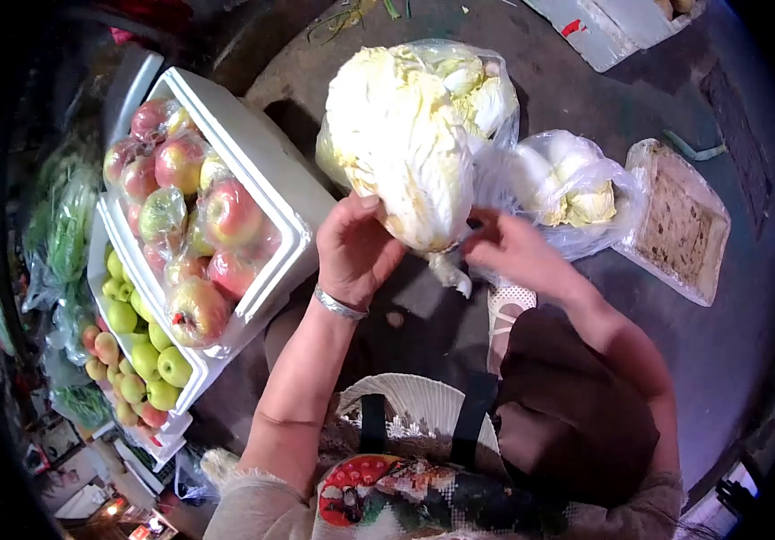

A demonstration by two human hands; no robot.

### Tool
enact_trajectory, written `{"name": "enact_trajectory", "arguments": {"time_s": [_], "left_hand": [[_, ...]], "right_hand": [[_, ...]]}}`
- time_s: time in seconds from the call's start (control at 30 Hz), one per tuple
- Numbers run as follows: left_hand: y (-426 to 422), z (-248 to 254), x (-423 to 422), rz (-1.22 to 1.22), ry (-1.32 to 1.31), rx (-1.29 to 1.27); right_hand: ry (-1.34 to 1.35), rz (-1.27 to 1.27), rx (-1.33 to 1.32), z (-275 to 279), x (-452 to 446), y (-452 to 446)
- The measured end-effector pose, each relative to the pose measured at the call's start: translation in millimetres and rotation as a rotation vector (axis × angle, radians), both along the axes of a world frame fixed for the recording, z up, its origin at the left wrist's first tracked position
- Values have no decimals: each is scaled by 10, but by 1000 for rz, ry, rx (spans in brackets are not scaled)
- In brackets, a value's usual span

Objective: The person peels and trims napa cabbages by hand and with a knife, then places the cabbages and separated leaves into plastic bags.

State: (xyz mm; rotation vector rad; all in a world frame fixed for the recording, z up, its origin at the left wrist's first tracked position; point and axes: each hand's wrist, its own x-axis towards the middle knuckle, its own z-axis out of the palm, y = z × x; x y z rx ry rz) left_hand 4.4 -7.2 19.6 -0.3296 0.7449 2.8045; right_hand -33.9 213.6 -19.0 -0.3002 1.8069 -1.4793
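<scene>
A pale yellow-white napa cabbage (405,135) is held up in front of me, its root end toward my body. My left hand (358,247) grips its lower left side, thumb on the leaves. At the lower right, the bent fingers of my right hand (513,249) are closed on the cabbage's base; the fingertips are partly hidden. A loose strip of leaf (450,273) hangs below the base. Just behind the cabbage lies a clear plastic bag (506,121) with more cabbage in it. Another clear bag (576,180), also holding cabbage, lies to the right.
On my left, a white foam box (284,166) holds wrapped red apples (230,214). Beyond it is a box of green apples (144,360). A dirty foam tray (675,220) lies at the right, with a grey-white container (599,31) at the top right. My shoe (507,315) is below the cabbage.
</scene>
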Motion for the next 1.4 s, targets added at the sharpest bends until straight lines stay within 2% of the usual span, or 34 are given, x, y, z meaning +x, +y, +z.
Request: {"name": "enact_trajectory", "arguments": {"time_s": [0.07,0.1,0.13,0.17,0.2,0.27,0.43,0.53,0.63,0.73,0.8,0.83,0.9,0.97,1.03,1.07,1.13,1.17,1.2,1.27,1.33,1.4], "left_hand": [[35,28,-7,-12,-15,104],[94,28,-23,5,-37,-36],[132,27,-35,22,-61,-177],[138,0,-39,-15,-49,-186],[172,-25,-35,-19,-46,-186],[268,-60,5,0,-12,-321],[267,-48,15,-42,-52,-377],[283,-63,-6,-28,-17,-339],[283,-118,-9,-20,3,-417],[276,-203,-17,-24,-25,-398],[285,-267,-33,20,-53,-293],[267,-294,-37,28,-73,-283],[257,-342,-71,67,-109,-225],[237,-321,-96,118,-203,-132],[198,-298,-112,134,-204,-107],[179,-292,-114,139,-206,-81],[186,-287,-105,134,-191,-109],[217,-240,-95,120,-182,-122],[241,-184,-89,105,-174,-135],[182,-122,-135,189,-202,-54],[48,-63,-174,191,-101,-63],[-5,-57,-158,203,-97,-108]], "right_hand": [[-138,-310,-251,191,-138,83],[-133,-311,-248,342,-165,64],[29,-348,-249,469,-173,39],[192,-386,-248,533,-161,3],[195,-389,-248,554,-131,-53],[507,-280,-5,582,-65,-151],[342,-324,-70,341,-116,-157],[282,-258,-60,300,-161,-101],[271,-213,76,313,-140,-107],[256,-275,29,184,-117,-125],[249,-386,-157,160,-96,-140],[248,-381,-160,191,-77,-151],[-105,-559,-481,298,-32,-175],[-179,-573,-575,294,-35,-80],[-336,-609,-760,310,-54,-17],[-339,-604,-763,276,-50,-2],[-594,-536,-874,118,-27,46],[-842,-478,-927,8,-26,85],[-844,-476,-925,-48,-6,117],[-960,-275,-1011,-132,67,157],[-610,-406,-448,-212,274,56],[-359,-50,-129,-419,443,-102]]}}
